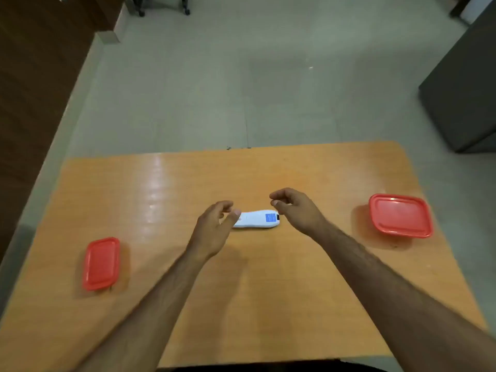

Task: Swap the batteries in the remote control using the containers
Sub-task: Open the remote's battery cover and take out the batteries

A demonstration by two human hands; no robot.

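Two bare hands hover low over a wooden bench point(322, 277), one at each end of a white remote control point(256, 219) that lies flat near the middle of the surface. The remote's long axis runs left to right across the view, so each hand faces one end of it. At its right end there is a blue label and a small dark tip. The left hand point(213, 228) sits at the remote's left end, its fingers point(231, 219) loosely curled and parted, holding nothing; the thumb overlaps that end in the picture, though whether it touches cannot be told. The right hand point(296, 210) hangs just above and beside the right end, fingers bent inward and also gripping nothing. Both hands are about equally close, with the left perhaps slightly nearer. Well apart to the left, nearer the person, stands a small red-lidded container point(101, 263), closed. Well apart to the right stands a larger red-lidded container point(400, 215), also closed. No batteries are visible. Judging by this layout, the task is at its start: the remote looks about to be picked up by its two ends, and its battery cover appears not yet opened.
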